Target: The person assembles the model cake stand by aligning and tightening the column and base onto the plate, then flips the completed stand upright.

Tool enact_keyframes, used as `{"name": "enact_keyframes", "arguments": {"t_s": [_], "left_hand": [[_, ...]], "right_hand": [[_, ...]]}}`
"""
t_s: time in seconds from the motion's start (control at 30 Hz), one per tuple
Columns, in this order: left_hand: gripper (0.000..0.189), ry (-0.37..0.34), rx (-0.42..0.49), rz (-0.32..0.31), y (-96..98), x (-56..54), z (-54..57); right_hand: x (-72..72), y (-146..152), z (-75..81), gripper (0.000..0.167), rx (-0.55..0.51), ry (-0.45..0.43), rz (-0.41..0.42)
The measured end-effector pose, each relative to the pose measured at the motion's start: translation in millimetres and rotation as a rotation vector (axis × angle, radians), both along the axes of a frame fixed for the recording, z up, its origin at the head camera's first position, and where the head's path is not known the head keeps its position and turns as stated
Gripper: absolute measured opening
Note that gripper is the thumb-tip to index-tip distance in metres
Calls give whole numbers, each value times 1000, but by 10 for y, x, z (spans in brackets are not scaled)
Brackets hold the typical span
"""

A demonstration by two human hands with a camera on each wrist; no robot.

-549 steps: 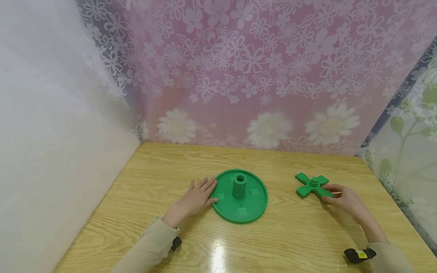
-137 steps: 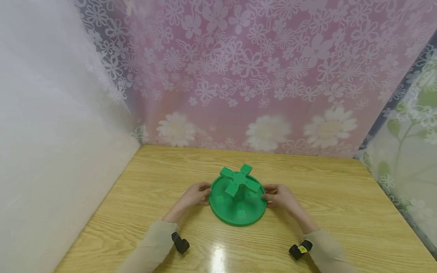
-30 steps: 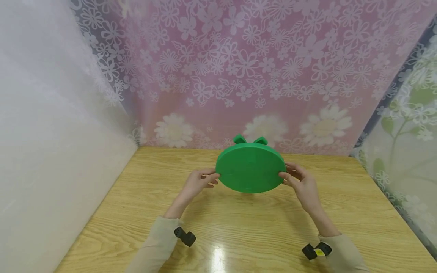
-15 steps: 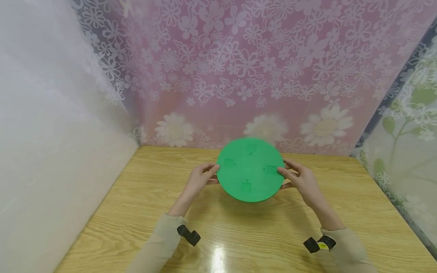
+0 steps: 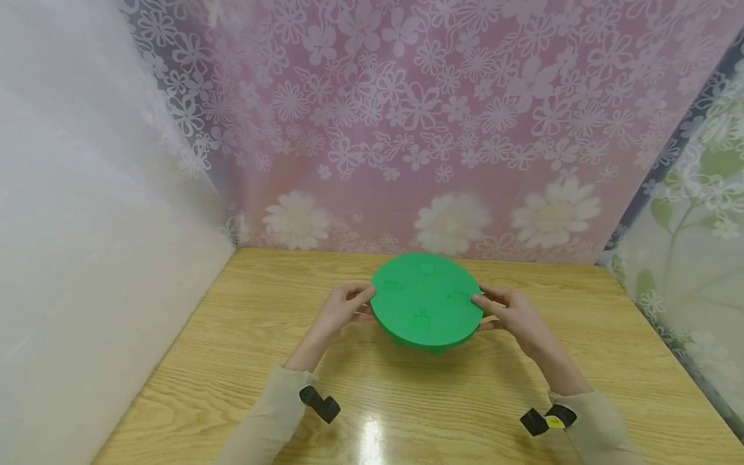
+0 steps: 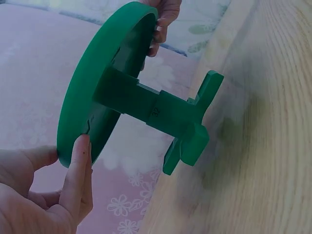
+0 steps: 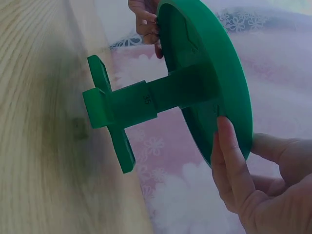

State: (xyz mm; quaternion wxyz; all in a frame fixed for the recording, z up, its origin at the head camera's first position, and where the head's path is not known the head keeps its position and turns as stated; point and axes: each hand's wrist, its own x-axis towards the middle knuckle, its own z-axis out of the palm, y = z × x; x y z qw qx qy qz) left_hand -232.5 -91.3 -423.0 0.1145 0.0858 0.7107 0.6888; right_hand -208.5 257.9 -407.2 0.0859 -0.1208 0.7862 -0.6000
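Note:
Both hands hold a green round tabletop (image 5: 427,300) level above the table, its flat face with small square recesses turned up. My left hand (image 5: 340,309) grips the left edge, thumb on top and fingers beneath. On the opposite edge my right hand (image 5: 514,313) pinches the rim the same way. In the left wrist view a thick green post (image 6: 141,100) runs down from the underside to a cross-shaped foot (image 6: 195,145). The right wrist view shows the foot's arms (image 7: 122,148) close over the wood; from the head, the top mostly hides them.
The wood-grain table (image 5: 279,284) runs back to a pink flowered curtain (image 5: 372,129). A pale sheet (image 5: 104,226) borders the left side, and a leaf-patterned curtain (image 5: 692,258) the right. Black wrist cameras (image 5: 320,403) sit at both cuffs.
Earlier the tabletop lay underside up and the cross-shaped foot was separate, then fitted on the post. Both hands have since lifted and flipped the piece; now it is lower and flatter.

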Motion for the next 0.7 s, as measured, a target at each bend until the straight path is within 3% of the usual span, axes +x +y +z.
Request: {"name": "enact_keyframes", "arguments": {"t_s": [0.33, 0.7], "left_hand": [[42, -50, -27, -90, -27, 146, -145], [40, -58, -17, -118, -67, 156, -181]], "right_hand": [[55, 41, -177, 62, 29, -42, 46], [85, 37, -223, 64, 0, -46, 58]]}}
